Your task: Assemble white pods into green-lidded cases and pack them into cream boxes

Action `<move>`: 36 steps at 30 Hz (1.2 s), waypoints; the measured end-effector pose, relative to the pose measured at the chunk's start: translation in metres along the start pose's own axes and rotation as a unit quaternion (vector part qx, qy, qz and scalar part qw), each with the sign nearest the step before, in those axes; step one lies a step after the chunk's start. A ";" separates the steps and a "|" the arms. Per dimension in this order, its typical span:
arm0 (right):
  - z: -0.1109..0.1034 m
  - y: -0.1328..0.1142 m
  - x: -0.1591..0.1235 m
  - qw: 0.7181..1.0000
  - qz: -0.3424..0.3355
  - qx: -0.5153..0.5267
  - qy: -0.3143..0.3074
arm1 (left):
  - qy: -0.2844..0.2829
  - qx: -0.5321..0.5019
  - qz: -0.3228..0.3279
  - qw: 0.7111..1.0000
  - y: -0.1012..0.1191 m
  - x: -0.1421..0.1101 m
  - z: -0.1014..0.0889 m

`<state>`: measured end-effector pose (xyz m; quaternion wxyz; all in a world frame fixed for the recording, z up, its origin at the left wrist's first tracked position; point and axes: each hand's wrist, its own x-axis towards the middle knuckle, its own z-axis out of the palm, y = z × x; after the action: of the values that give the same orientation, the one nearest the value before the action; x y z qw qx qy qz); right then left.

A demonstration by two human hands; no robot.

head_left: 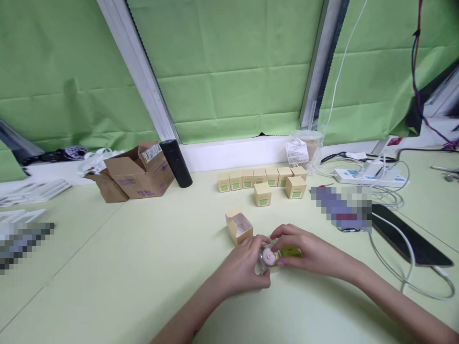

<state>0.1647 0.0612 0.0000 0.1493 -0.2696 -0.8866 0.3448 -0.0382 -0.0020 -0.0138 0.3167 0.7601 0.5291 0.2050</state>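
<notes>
A small pale pink round piece [268,256] lies in clear plastic between my two hands, low in the middle of the head view. My left hand [242,265] curls its fingers and thumb around the plastic from the left. From the right, the bent fingers and thumb of my right hand [310,249] close around a shiny yellow-green piece [291,251], with the fingertips at the edge of the round piece. The fingers hide much of both pieces. Just behind my left hand stands an open cream carton [237,229] with its flap up.
Several closed small cream boxes [247,179] form a row at the back, with two more in front. A brown cardboard box [143,177] and black bottle [176,163] stand back left. At right lie a phone [412,234], cables and a power strip [369,177].
</notes>
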 end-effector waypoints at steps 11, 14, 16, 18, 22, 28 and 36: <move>-0.009 0.020 0.003 0.974 0.041 0.203 0.094 | -0.026 0.016 0.011 0.999 0.005 -0.002 -0.012; -0.019 0.030 -0.003 0.985 0.059 0.129 0.103 | -0.023 0.005 0.017 1.000 0.006 -0.002 -0.013; -0.023 0.033 -0.008 0.995 0.066 0.024 0.070 | -0.025 0.000 0.017 1.000 0.006 -0.002 -0.012; -0.024 0.034 -0.011 0.996 0.075 -0.039 -0.004 | -0.026 -0.001 0.014 1.000 0.004 -0.001 -0.011; -0.022 0.030 -0.010 0.992 0.093 -0.043 -0.078 | 0.001 0.004 0.023 1.000 0.004 -0.001 -0.008; -0.003 0.006 -0.002 0.966 0.027 0.258 -0.023 | 0.064 -0.159 0.036 0.985 0.013 -0.002 -0.003; 0.015 0.001 0.001 0.916 0.051 0.304 0.257 | 0.175 -0.510 -0.121 0.833 0.017 0.005 -0.003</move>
<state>0.1568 0.0543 -0.0113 0.4293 -0.3351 -0.6549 0.5239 -0.0269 -0.0010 0.0004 0.5835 0.3722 0.4837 0.5358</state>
